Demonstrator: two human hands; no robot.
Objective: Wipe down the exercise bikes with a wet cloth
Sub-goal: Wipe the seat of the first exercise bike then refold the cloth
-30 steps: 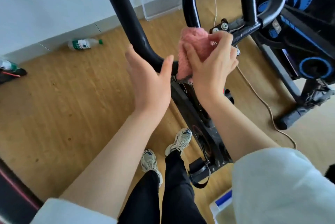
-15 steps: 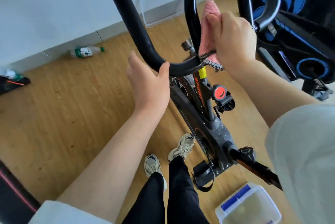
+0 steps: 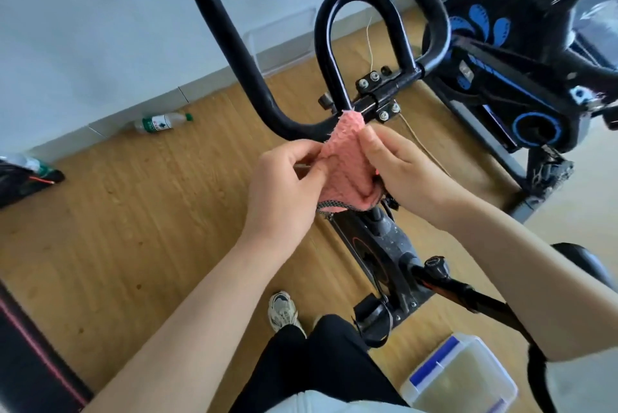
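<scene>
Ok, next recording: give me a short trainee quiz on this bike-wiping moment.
1. True or false: the left hand and the right hand both hold the pink fluffy cloth.
2. Where does the clear plastic bottle with a green cap lie? A: on the wooden floor by the white wall; B: on a handlebar; C: on a saddle.
3. Fill in: the clear plastic tub with a blue mark stands on the floor at the person's ____ side.
Key: 1 true; 2 A; 3 right.
</scene>
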